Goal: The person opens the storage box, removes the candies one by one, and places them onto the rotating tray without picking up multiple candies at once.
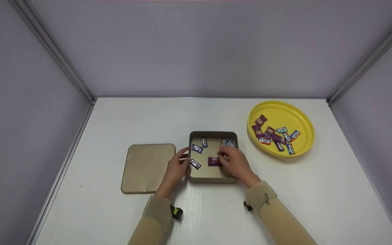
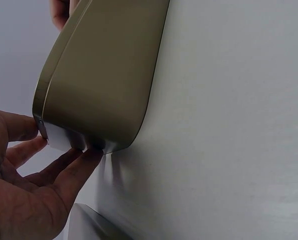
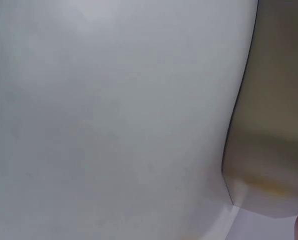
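Note:
A shallow gold tin box (image 1: 213,180) stands uncovered at the middle of the table. My left hand (image 1: 177,167) holds its left wall, thumb at the rim and fingers against the outside, as the left wrist view shows on the tin (image 2: 99,75). Inside, my right hand (image 1: 235,162) pinches the right end of a purple-wrapped candy (image 1: 213,161). Small dark-blue wrapped candies (image 1: 196,148) lie along the tin's left side. A red one and a blue one (image 1: 230,142) sit in the far right corner. The right wrist view shows mostly table and the tin's outer wall (image 3: 268,125).
A matching gold lid (image 1: 147,168) lies flat left of the tin. At the back right, a round yellow tray (image 1: 293,117) holds several purple, red, blue and green wrapped candies (image 1: 270,132). Grey-white panels (image 1: 196,51) enclose the white table (image 1: 141,119) at the back and sides.

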A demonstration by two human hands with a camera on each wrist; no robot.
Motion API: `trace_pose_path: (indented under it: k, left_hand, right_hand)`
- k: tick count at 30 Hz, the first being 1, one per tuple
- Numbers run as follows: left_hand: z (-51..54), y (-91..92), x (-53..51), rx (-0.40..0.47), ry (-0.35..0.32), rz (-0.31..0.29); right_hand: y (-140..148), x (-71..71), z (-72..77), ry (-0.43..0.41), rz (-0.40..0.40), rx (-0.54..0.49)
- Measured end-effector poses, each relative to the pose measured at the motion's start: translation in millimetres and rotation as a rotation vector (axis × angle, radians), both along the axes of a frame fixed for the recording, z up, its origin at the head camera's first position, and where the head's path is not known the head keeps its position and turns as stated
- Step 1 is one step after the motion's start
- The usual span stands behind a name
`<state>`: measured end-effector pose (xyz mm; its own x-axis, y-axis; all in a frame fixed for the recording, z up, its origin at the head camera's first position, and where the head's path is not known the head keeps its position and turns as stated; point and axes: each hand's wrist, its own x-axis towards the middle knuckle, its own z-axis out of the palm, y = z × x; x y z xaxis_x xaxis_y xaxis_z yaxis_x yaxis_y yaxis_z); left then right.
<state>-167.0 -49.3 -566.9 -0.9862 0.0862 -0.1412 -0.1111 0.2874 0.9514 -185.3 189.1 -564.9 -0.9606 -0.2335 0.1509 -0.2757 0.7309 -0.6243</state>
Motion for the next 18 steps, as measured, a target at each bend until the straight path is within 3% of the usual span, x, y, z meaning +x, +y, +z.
trace_pose_path:
  k: [4,11,18]
  left_hand:
    - [0.1,0.2,0.0,0.001,-0.005,0.002]
    - [-0.7,-0.6,-0.3,0.011,-0.047,0.002]
    - [-0.9,-0.6,-1.4,-0.015,-0.025,-0.002]
  right_hand:
    - [1.0,0.9,1.6,-0.035,0.027,0.033]
    - [-1.8,2.0,5.7,-0.016,0.178,0.348]
    - [-6.1,1.5,6.7,-0.021,0.186,0.482]
